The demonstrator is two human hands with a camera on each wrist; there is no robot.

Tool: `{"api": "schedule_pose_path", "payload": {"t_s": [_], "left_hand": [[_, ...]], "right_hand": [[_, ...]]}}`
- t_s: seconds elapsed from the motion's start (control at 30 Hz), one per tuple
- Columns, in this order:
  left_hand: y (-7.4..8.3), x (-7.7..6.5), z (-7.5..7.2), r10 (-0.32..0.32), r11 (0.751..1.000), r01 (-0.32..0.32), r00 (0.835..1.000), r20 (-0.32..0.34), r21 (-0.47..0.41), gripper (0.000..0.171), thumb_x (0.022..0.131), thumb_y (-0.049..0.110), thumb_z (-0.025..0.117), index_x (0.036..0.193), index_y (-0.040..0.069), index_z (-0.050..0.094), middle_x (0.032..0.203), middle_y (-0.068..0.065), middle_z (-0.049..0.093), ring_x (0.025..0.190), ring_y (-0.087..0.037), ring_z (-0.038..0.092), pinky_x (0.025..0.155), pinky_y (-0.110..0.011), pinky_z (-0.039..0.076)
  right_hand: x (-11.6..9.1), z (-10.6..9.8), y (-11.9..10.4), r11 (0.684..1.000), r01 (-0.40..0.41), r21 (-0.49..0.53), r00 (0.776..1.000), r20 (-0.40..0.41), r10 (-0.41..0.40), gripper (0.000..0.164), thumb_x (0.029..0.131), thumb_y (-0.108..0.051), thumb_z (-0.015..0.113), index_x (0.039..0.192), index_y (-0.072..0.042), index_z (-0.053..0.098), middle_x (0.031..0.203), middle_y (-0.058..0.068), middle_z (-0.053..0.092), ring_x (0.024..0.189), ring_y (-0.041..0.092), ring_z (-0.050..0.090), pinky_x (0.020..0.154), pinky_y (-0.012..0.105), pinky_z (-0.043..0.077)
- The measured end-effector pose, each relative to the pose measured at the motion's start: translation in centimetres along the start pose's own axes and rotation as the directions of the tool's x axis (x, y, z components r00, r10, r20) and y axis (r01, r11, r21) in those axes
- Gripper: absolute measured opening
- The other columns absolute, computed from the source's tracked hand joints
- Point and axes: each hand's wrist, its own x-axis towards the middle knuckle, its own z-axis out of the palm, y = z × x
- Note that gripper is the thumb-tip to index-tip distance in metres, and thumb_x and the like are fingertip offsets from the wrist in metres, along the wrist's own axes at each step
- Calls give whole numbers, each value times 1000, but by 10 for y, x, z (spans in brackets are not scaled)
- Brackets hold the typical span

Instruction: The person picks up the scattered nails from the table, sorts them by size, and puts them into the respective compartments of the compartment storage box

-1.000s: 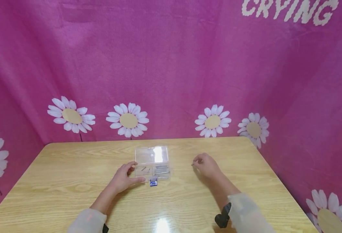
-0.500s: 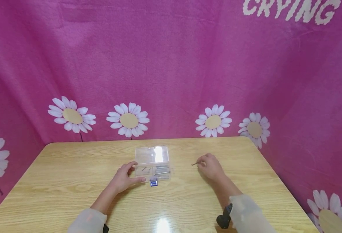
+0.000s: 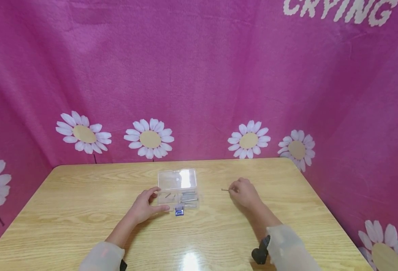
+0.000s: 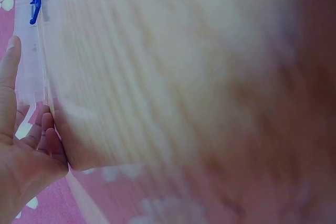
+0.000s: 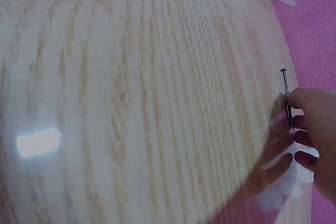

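My left hand [image 3: 144,207] holds the left end of a clear plastic box [image 3: 167,200], thumb at its front edge and fingers at its back corner. The box has compartments, a raised lid [image 3: 171,180] and a blue latch [image 3: 179,211]. Several long metal nails [image 3: 189,200] lie in its right side; a few small ones are on the left. To the right of the box, my right hand [image 3: 245,193] pinches one nail [image 5: 284,81] between thumb and fingers, its flat head pointing left toward the box. In the left wrist view the thumb [image 4: 9,77] lies along the box's side.
A light wooden table [image 3: 83,195] spans the view, with a glare spot near its front. Behind and beside it hangs a pink curtain [image 3: 199,75] printed with daisies and white letters.
My right hand has shifted slightly right, and the nail, mostly hidden before, now sticks out to the left, lying nearly level. The left hand and the box stay in place.
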Motion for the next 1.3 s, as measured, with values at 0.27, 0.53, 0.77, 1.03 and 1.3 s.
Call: {"api": "schedule_pose_path", "payload": {"t_s": [0.27, 0.53, 0.77, 1.03, 1.3], "left_hand": [[1, -1, -1, 0, 1000, 0, 1000, 6, -10, 81, 70, 45, 79, 135, 10, 46, 121, -11, 54, 108, -25, 48, 97, -45, 42], [2, -2, -1, 5, 1000, -5, 1000, 5, -5, 81, 70, 45, 79, 134, 10, 46, 120, -12, 54, 108, -25, 49, 97, -45, 43], [1, -1, -1, 9, 1000, -9, 1000, 2, -2, 81, 69, 45, 79, 134, 9, 47, 119, -11, 55, 107, -25, 49, 96, -45, 43], [-1, 0, 0, 8, 1000, -8, 1000, -1, 2, 80, 69, 45, 79, 134, 10, 47, 119, -11, 54, 107, -25, 48, 96, -45, 43], [0, -1, 0, 9, 1000, -9, 1000, -3, -2, 81, 68, 46, 79, 133, 10, 47, 118, -11, 54, 106, -24, 49, 95, -44, 43]], "right_hand": [[0, -3, -5, 997, 56, 52, 998, 17, -57, 11, 81, -14, 61, 84, -8, 71, 83, 3, 59, 82, 20, 53, 80, 38, 46], [0, -9, -23, 984, 103, 145, 993, 45, -111, 9, 83, -10, 62, 85, -7, 70, 83, 3, 62, 80, 14, 53, 78, 34, 47], [-1, -12, -40, 968, 91, 235, 991, 77, -112, 8, 85, -11, 62, 87, -7, 69, 86, 4, 64, 83, 15, 57, 80, 34, 49], [0, -10, -61, 968, 81, 239, 986, 125, -114, 9, 84, -10, 62, 88, -8, 69, 85, 1, 61, 81, 12, 53, 77, 31, 47], [1, -4, -82, 964, 125, 233, 976, 146, -162, 10, 85, -12, 61, 89, -8, 70, 83, 0, 60, 81, 12, 51, 76, 31, 46]]}}
